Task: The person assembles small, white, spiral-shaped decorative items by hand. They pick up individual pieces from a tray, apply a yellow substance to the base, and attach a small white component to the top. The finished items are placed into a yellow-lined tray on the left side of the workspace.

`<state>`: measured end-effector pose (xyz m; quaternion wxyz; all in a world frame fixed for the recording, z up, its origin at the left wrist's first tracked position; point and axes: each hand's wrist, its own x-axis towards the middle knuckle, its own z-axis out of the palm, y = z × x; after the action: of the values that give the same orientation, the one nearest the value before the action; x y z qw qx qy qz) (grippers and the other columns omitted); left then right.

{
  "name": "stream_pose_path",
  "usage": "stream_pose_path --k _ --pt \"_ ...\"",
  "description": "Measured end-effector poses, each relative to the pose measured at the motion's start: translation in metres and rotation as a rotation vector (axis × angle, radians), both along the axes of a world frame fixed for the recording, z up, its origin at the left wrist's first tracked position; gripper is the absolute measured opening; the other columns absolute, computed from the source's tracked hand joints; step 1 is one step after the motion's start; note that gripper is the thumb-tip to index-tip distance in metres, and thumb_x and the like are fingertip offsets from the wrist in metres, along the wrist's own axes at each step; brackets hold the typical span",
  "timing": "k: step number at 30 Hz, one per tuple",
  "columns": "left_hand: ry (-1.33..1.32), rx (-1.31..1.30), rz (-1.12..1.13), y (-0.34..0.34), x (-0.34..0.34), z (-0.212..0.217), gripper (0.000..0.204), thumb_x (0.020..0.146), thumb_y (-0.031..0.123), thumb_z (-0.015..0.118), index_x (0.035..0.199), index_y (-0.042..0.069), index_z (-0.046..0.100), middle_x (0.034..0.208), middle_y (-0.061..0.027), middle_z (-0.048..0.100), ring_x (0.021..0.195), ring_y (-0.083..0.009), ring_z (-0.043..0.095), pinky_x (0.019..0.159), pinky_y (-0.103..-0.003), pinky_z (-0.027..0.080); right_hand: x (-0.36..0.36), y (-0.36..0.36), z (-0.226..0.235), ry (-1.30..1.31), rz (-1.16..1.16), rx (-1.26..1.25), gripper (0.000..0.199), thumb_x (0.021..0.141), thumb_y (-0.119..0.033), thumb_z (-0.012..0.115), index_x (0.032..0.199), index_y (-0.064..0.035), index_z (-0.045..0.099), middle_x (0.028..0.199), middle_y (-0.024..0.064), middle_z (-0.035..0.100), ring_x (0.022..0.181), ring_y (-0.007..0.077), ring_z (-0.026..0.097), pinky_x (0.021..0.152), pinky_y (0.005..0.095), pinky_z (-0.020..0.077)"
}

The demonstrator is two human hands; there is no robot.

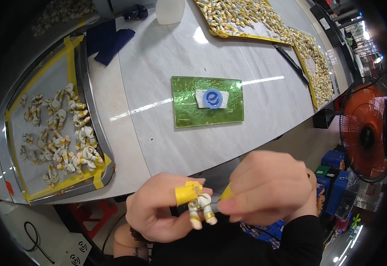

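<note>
Close to my body, my left hand pinches a small white figurine piece with gold trim, its two peach-coloured feet pointing down. Yellow tape wraps that thumb. Beside it, my right hand is closed, thumb and fingers pressed together near the piece's right side. Some yellow shows at its fingertips, and whatever it may hold is hidden. Beyond both hands lies a green glass slab bearing a white patch and a round blue piece with a hollow centre.
On the left stands a metal-rimmed tray edged in yellow tape, with several similar figurine pieces. Trays of tiny white-and-gold parts sit at the far right, near a black stick-like tool. An orange fan stands off the table's right edge.
</note>
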<state>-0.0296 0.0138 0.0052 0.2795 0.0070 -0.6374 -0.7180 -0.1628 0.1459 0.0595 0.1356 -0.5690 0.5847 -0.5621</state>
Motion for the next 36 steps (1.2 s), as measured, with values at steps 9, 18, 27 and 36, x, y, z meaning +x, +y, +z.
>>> stream_pose_path --k 9,18,27,36 --pt "-0.112 0.329 -0.277 -0.008 0.002 0.005 0.019 0.076 0.001 0.072 0.09 -0.006 0.062 0.083 -0.0138 0.066 0.075 -0.0186 0.065 0.068 -0.027 0.051 -0.016 -0.006 0.004 -0.091 0.189 0.203 0.017 0.07 -0.009 0.075 0.083 -0.0061 0.065 0.081 0.0062 0.055 0.071 0.0207 0.051 0.06 0.0295 0.0399" --pt "-0.253 0.309 -0.451 -0.016 0.008 0.009 0.014 0.075 0.003 0.073 0.082 -0.003 0.063 0.079 -0.0119 0.066 0.07 -0.0166 0.064 0.065 -0.023 0.049 -0.01 -0.009 0.002 -0.014 0.227 0.16 0.017 0.069 -0.009 0.076 0.077 -0.0038 0.062 0.078 0.0067 0.054 0.064 0.0193 0.049 0.052 0.0286 0.0393" --pt "-0.266 0.344 -0.438 -0.012 0.01 0.008 0.018 0.075 0.005 0.074 0.085 -0.003 0.062 0.079 -0.0118 0.066 0.069 -0.0156 0.064 0.063 -0.023 0.049 -0.012 -0.004 0.003 -0.116 0.299 0.227 0.018 0.073 -0.006 0.07 0.085 -0.004 0.057 0.084 0.0087 0.05 0.073 0.0251 0.049 0.063 0.0319 0.0406" --pt "-0.258 0.282 -0.411 -0.013 0.008 0.006 0.019 0.074 0.007 0.075 0.086 -0.002 0.063 0.079 -0.0112 0.066 0.069 -0.015 0.065 0.063 -0.022 0.049 -0.015 -0.002 -0.002 -0.226 0.297 0.223 0.017 0.072 -0.011 0.076 0.082 -0.0056 0.064 0.082 0.0063 0.051 0.07 0.0201 0.051 0.059 0.0282 0.041"
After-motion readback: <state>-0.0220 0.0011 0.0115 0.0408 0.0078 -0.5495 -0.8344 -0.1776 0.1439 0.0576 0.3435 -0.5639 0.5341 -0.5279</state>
